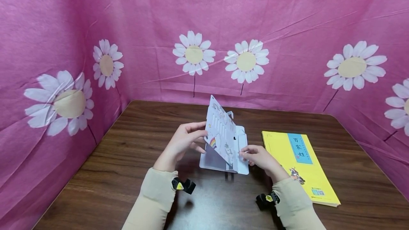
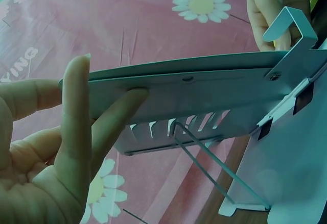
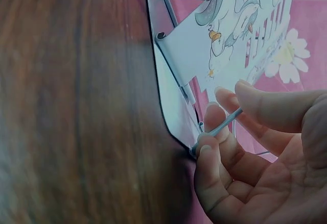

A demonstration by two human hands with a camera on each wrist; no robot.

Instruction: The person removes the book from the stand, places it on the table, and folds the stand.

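While the left hand [image 1: 183, 144] grips the tilted panel [image 1: 220, 130] of a white book stand [image 1: 226, 143] by its edge, the right hand [image 1: 262, 158] is pinching a thin wire [image 3: 224, 124] near the bottom. Stand's sitting on the wooden table [image 1: 127, 152], left of a yellow book [image 1: 301, 171].

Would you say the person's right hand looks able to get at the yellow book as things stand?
Probably yes: the yellow book lies close beside the right hand, with nothing visible between them, though that hand holds a thin wire of the stand and would likely need to release it.
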